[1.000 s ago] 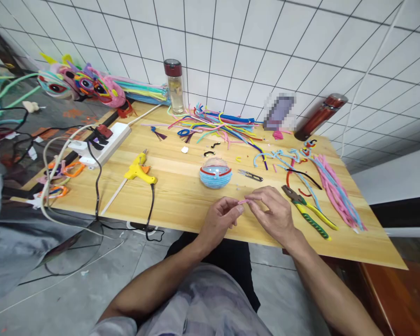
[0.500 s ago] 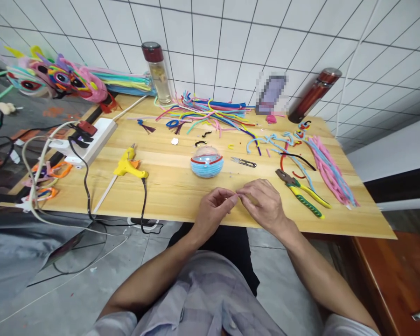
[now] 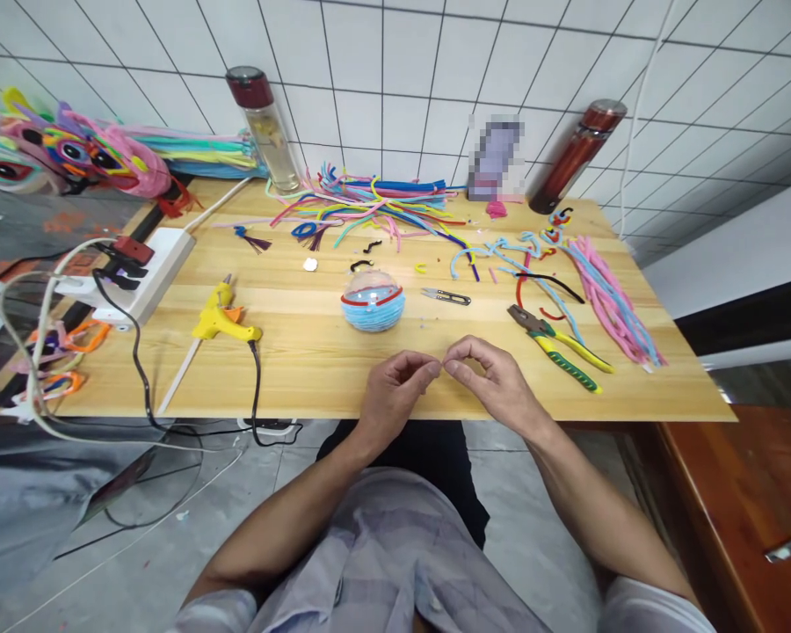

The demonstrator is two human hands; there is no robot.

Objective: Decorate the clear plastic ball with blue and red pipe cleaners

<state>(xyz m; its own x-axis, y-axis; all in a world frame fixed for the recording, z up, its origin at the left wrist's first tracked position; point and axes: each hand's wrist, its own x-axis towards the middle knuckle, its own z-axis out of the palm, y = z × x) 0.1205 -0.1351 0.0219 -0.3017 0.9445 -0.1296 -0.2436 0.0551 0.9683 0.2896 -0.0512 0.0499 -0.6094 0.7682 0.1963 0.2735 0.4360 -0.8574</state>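
I see through one camera on my head, facing forward and down past my shirt (image 3: 362,563) at six o'clock, across the nearby table (image 3: 316,378), to the tiled wall (image 3: 409,53) at twelve.

- Ball (image 3: 373,318), frame centre: light blue below, red stripe, clear pinkish top.
- Glue gun (image 3: 216,323), left of centre: yellow, some orange.
- Pliers (image 3: 535,325), right: green and yellow, dark at tip.
- Strand bundle (image 3: 612,299), far right: pink, light blue.
- Flask (image 3: 576,158), upper right: dark red.
- Wall (image 3: 410,53), top: white, black grid.
- Shirt (image 3: 369,554), bottom centre: grey-lilac plaid.
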